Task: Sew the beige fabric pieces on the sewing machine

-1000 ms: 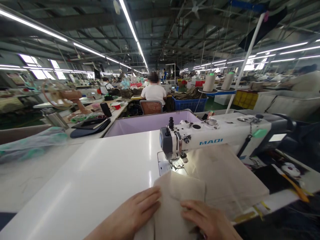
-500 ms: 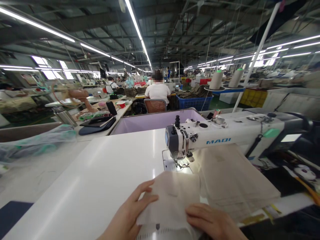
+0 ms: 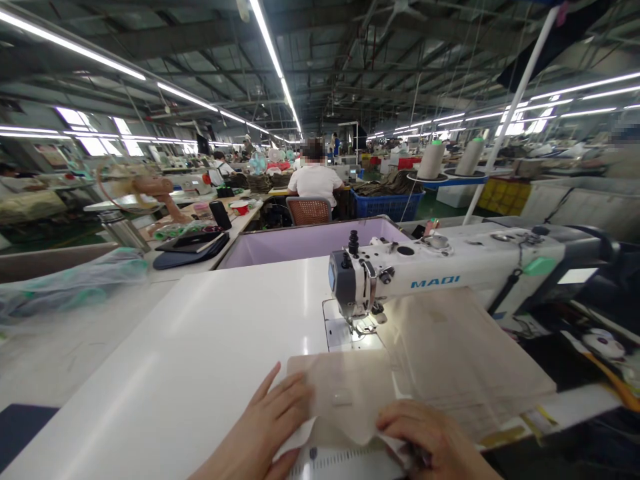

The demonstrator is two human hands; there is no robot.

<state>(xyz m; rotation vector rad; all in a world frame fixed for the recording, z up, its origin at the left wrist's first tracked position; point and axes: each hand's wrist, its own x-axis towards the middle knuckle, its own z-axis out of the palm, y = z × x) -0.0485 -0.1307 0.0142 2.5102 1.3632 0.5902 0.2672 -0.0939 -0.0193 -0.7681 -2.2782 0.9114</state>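
A small beige fabric piece (image 3: 350, 373) lies in front of the sewing machine (image 3: 370, 280), with a little pale rectangle near its middle. My left hand (image 3: 273, 417) rests on its left side, fingers stretched out and the index finger apart. The fabric's near edge curls up between my hands. At its right near corner my right hand (image 3: 433, 433) has bent fingers closed on the cloth; something dark under that palm is too hidden to name. Below the curled edge, a strip with ruler-like black ticks (image 3: 345, 460) shows. The presser foot (image 3: 364, 325) is beyond the fabric's far edge.
A larger beige fabric stack (image 3: 465, 353) lies under the machine arm, to the right. Beyond the white table (image 3: 200, 353) stands a lilac-lined bin (image 3: 300, 243). A bottle (image 3: 123, 230) and a phone (image 3: 220, 215) are at left. A person in white sits ahead.
The small fabric piece has shifted and lies squarer, its far edge a little nearer me. Its near edge has curled up. My left fingers have spread further over it.
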